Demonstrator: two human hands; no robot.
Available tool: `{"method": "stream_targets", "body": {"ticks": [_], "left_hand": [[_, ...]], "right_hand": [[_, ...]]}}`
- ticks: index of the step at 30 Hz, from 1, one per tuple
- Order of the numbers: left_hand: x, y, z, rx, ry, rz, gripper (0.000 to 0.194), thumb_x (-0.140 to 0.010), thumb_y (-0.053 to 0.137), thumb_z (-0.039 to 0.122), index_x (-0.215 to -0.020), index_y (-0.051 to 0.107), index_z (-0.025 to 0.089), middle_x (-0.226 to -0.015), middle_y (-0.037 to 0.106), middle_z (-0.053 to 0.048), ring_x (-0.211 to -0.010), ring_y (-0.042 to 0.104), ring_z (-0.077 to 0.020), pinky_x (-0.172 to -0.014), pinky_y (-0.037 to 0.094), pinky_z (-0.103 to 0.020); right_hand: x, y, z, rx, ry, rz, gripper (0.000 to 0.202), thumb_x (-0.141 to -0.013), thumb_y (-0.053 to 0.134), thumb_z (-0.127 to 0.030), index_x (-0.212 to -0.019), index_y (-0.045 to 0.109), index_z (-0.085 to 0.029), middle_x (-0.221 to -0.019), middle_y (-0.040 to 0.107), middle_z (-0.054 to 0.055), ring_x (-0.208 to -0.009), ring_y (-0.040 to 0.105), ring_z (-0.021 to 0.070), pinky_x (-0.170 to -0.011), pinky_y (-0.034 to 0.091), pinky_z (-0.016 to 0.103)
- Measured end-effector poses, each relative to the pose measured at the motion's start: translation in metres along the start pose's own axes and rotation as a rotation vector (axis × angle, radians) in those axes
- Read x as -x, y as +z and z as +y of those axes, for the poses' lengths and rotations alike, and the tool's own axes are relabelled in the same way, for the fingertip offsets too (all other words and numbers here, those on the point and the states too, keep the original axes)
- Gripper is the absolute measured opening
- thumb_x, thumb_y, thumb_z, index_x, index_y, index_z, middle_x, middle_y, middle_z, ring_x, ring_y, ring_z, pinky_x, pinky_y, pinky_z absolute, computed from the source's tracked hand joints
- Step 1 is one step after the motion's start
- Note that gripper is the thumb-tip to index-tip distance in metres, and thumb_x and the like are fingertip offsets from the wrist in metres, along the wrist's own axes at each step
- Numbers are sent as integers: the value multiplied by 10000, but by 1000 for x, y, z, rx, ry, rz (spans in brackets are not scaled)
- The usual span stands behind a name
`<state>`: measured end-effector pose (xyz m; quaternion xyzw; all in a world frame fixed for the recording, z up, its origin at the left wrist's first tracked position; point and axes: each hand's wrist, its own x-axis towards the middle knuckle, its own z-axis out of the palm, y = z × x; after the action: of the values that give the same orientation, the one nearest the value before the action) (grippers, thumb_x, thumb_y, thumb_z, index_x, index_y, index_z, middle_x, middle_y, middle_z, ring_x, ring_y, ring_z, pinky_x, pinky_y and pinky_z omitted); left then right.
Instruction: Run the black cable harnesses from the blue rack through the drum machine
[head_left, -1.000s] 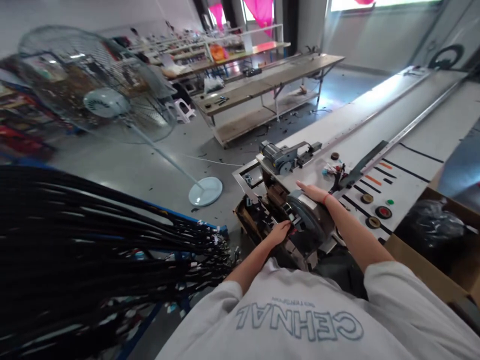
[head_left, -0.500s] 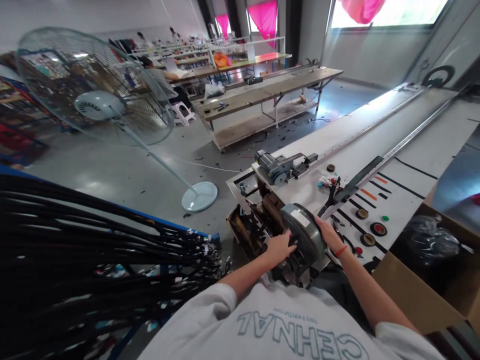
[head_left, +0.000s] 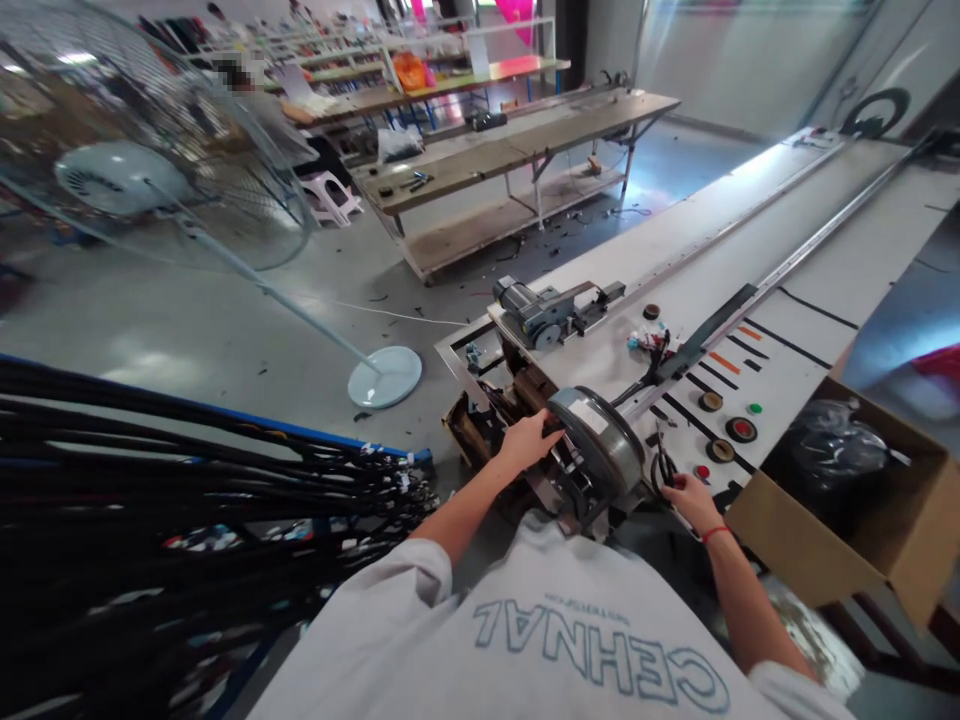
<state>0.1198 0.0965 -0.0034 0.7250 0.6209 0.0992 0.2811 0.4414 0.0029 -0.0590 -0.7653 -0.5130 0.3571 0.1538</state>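
A taping machine or similar device with a round grey housing [head_left: 611, 440] and a white label is mounted at the near end of the long white table [head_left: 679, 240]. My left hand [head_left: 527, 442] is at the left side of this housing, thumb and fingers apart; whether its fingertips touch the housing is unclear. To the right of the machine, my right hand [head_left: 694, 503] has its fingers closed on the black handles of a pair of scissors [head_left: 663, 468], whose blades point away from me. A dark cable bundle [head_left: 651, 372] runs from the housing along the table's rail.
Tape rolls [head_left: 721, 451] and tape strips lie on the table's right side. A motor unit [head_left: 536, 312] sits beyond the housing. An open cardboard box [head_left: 806, 530] is at right, hanging black cables [head_left: 225, 480] at left. A standing fan [head_left: 247, 270] and a seated person are farther off.
My right hand has left the round housing, moved down and right, and taken hold of the scissors. My left hand has shifted left and up along the housing. The view has tilted slightly downward.
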Motion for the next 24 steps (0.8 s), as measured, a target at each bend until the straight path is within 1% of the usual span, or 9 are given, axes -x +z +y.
{"method": "stream_targets", "body": {"ticks": [3,5,8,10,13,16,20,22,24], "left_hand": [[2,1,-5,47,-8,-4,324,-866,605,445,-1099,636,221,-883,737,-78,-863,696,-253,-737,497,-295],[2,-4,-5,55,-16,-23,339,-860,610,455,-1096,631,212,-816,727,-68,-834,693,-248,-725,491,-289],[2,-14,1,31,-21,-85,364,-860,604,471,-1098,625,197,-726,705,-53,-801,692,-246,-703,485,-280],[2,-19,6,-32,-18,-97,393,-859,600,484,-1121,619,192,-714,700,-53,-803,695,-247,-703,484,-276],[0,-19,5,-225,-49,12,488,-844,626,451,-1248,566,185,-829,721,-97,-852,700,-276,-747,488,-309],[-2,-16,-9,-303,-158,88,427,-819,660,388,-1183,615,168,-843,716,-127,-855,697,-300,-764,488,-345],[10,1,-29,255,-138,-347,405,-834,607,531,-679,662,161,-485,561,-30,-525,597,-189,-616,485,-298],[24,17,-28,650,-136,-566,559,-864,483,647,-672,672,157,-367,423,23,-371,445,-127,-525,465,-286],[39,34,-21,951,-154,-562,611,-878,421,675,-827,711,139,-399,466,25,-350,392,-98,-494,455,-273]], "right_hand": [[39,-8,-33,-470,-234,-262,237,-708,688,-422,-828,573,-253,-901,669,98,-879,640,311,-834,511,488],[62,1,-67,-719,-381,-625,418,-723,694,-588,-901,581,-227,-962,671,99,-909,644,276,-868,503,452],[64,37,-118,-904,-242,-1222,740,-705,428,-890,-872,570,-183,-899,673,120,-852,668,256,-794,522,411],[49,66,-140,-902,-64,-1343,818,-695,268,-944,-786,542,-178,-770,658,106,-734,668,225,-670,528,347],[32,89,-150,-857,88,-1123,702,-792,255,-869,-635,433,-208,-518,535,14,-457,533,120,-448,416,222],[48,70,-136,-753,-3,-1052,622,-851,335,-786,-590,391,-224,-435,484,-10,-355,421,94,-364,323,212],[81,12,-95,-713,-332,-923,554,-870,434,-711,-648,485,-206,-619,651,62,-542,587,147,-538,457,264],[78,-5,-73,-666,-249,-630,558,-889,373,-706,-648,486,-216,-537,597,31,-492,548,149,-533,441,277],[63,-7,-53,-442,-44,-324,530,-889,389,-678,-640,494,-222,-482,534,13,-461,519,162,-513,421,287]]}}
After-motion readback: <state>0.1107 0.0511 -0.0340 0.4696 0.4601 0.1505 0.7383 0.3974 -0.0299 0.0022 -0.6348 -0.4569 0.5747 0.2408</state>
